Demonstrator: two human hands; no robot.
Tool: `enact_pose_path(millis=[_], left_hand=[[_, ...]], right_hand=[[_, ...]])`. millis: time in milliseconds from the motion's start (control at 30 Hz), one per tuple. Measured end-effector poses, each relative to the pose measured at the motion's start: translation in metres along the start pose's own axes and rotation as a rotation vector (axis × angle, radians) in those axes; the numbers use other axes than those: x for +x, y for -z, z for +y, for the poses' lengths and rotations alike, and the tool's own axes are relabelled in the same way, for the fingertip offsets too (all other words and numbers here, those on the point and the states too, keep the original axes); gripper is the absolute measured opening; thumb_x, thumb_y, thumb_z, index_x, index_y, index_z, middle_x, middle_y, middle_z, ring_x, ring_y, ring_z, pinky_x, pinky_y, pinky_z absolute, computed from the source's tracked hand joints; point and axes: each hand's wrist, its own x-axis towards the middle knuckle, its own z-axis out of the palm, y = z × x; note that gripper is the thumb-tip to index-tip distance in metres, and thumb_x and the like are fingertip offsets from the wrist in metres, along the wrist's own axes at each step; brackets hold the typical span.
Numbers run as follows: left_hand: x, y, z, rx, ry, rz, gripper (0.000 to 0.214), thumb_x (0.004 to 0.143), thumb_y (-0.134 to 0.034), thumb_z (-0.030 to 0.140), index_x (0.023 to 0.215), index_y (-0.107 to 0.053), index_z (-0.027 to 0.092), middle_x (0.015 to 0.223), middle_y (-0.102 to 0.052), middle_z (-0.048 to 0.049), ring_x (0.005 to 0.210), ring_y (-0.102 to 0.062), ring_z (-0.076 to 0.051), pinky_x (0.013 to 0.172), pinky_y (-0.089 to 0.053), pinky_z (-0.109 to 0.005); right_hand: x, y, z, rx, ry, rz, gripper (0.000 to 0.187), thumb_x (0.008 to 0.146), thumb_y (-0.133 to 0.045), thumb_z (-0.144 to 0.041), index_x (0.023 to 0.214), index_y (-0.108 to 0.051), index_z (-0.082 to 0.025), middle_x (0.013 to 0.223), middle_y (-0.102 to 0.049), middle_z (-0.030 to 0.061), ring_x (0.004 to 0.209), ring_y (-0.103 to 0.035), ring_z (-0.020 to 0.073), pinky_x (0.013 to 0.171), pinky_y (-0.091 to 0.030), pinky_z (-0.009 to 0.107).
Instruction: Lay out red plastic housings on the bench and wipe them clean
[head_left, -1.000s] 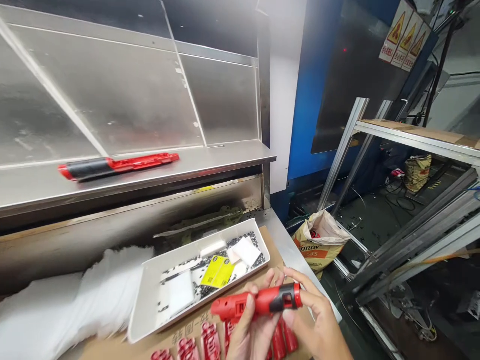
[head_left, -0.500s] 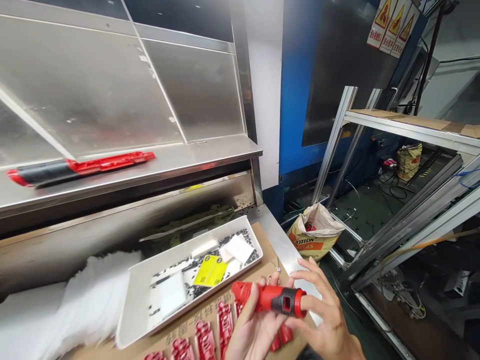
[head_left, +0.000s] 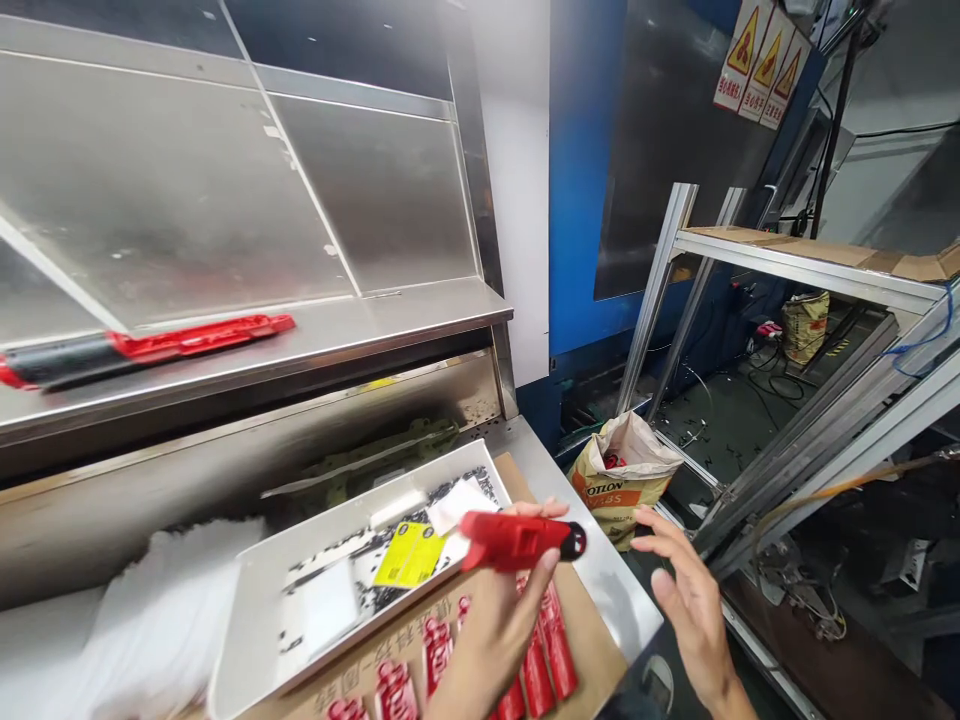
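Observation:
My left hand is closed round a red plastic housing with a black end, held above the front corner of a white tray. To the right, my right hand is apart from it, fingers spread and holding nothing. Below the left hand, a row of red molded parts lies on a sheet of brown cardboard. The white tray holds black scraps, white pads and a yellow card.
A long red and black part lies on the metal ledge. White foam sheets are stacked at the left. An open paper sack stands on the floor beside a metal frame rack.
My right hand has let go of the housing's black end and moved away to the right. My left hand has turned the housing and raised it a little.

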Motion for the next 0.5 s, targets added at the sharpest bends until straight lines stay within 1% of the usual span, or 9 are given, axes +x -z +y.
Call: enact_pose_path(millis=[67,100,167,233,267,300,333,433,500], left_hand=[[0.008,0.005,0.005,0.202,-0.076,0.083,0.036,0.069,-0.079,0.022,0.103,-0.068,0.022,0.117,-0.066,-0.0087,0.119,-0.054,-0.030,0.111,-0.032,-0.040],[0.011,0.012,0.005,0.217,-0.086,0.119,0.036,0.067,-0.081,0.023,0.101,-0.069,0.022,0.115,-0.067,-0.0084,0.115,-0.057,-0.031,0.108,-0.037,-0.040],[0.013,0.029,-0.002,0.088,-0.054,0.187,0.037,0.068,-0.080,0.030,0.102,-0.069,0.022,0.106,-0.070,-0.0074,0.107,-0.062,-0.030,0.097,-0.048,-0.039],[0.008,0.046,-0.010,-0.185,0.024,0.298,0.038,0.079,-0.070,0.037,0.114,-0.065,0.024,0.084,-0.072,-0.0044,0.102,-0.065,-0.029,0.089,-0.055,-0.039],[0.004,0.052,-0.014,-0.322,0.070,0.362,0.038,0.085,-0.063,0.037,0.121,-0.060,0.025,0.074,-0.071,-0.0027,0.099,-0.067,-0.027,0.087,-0.056,-0.039],[-0.002,0.057,-0.017,-0.431,0.116,0.420,0.038,0.089,-0.056,0.035,0.126,-0.056,0.025,0.070,-0.070,-0.0022,0.097,-0.069,-0.026,0.087,-0.057,-0.040],[-0.008,0.061,-0.020,-0.506,0.171,0.470,0.038,0.093,-0.050,0.032,0.129,-0.054,0.023,0.071,-0.071,-0.0036,0.095,-0.070,-0.025,0.087,-0.057,-0.041],[-0.027,0.067,-0.027,-0.660,0.352,0.550,0.038,0.095,-0.045,0.022,0.131,-0.052,0.015,0.092,-0.074,-0.0125,0.093,-0.071,-0.026,0.086,-0.058,-0.042],[-0.039,0.070,-0.032,-0.786,0.437,0.521,0.040,0.093,-0.044,0.015,0.133,-0.050,0.013,0.100,-0.073,-0.0149,0.093,-0.071,-0.027,0.087,-0.059,-0.043]], right_hand=[[0.001,0.005,0.021,-0.075,-0.121,0.076,0.033,0.093,-0.045,-0.048,0.103,-0.063,-0.022,0.130,-0.055,0.0114,0.123,-0.050,0.0270,0.102,-0.042,0.043],[0.003,0.004,0.032,-0.121,-0.167,0.071,0.035,0.093,-0.044,-0.048,0.101,-0.064,-0.020,0.124,-0.058,0.0127,0.116,-0.055,0.0260,0.095,-0.047,0.039],[0.009,-0.008,0.052,-0.195,-0.224,-0.027,0.036,0.093,-0.044,-0.047,0.098,-0.064,-0.018,0.109,-0.065,0.0120,0.098,-0.063,0.0230,0.078,-0.053,0.033],[0.019,-0.031,0.068,-0.239,-0.250,-0.168,0.030,0.093,-0.048,-0.041,0.098,-0.065,-0.018,0.095,-0.069,0.0073,0.081,-0.066,0.0186,0.069,-0.053,0.030],[0.025,-0.047,0.075,-0.270,-0.261,-0.235,0.025,0.092,-0.051,-0.037,0.098,-0.065,-0.017,0.092,-0.069,0.0049,0.076,-0.066,0.0167,0.069,-0.053,0.030],[0.031,-0.064,0.081,-0.310,-0.272,-0.294,0.022,0.092,-0.053,-0.034,0.097,-0.065,-0.017,0.090,-0.069,0.0034,0.075,-0.065,0.0155,0.072,-0.053,0.032],[0.037,-0.081,0.087,-0.357,-0.283,-0.343,0.020,0.091,-0.056,-0.032,0.098,-0.065,-0.016,0.092,-0.069,0.0028,0.077,-0.065,0.0153,0.076,-0.053,0.034],[0.056,-0.128,0.100,-0.508,-0.320,-0.440,0.022,0.089,-0.061,-0.033,0.102,-0.063,-0.015,0.103,-0.066,0.0047,0.094,-0.063,0.0191,0.087,-0.050,0.043],[0.065,-0.148,0.106,-0.578,-0.340,-0.478,0.026,0.088,-0.062,-0.034,0.107,-0.061,-0.015,0.109,-0.063,0.0060,0.101,-0.061,0.0214,0.090,-0.049,0.045]])
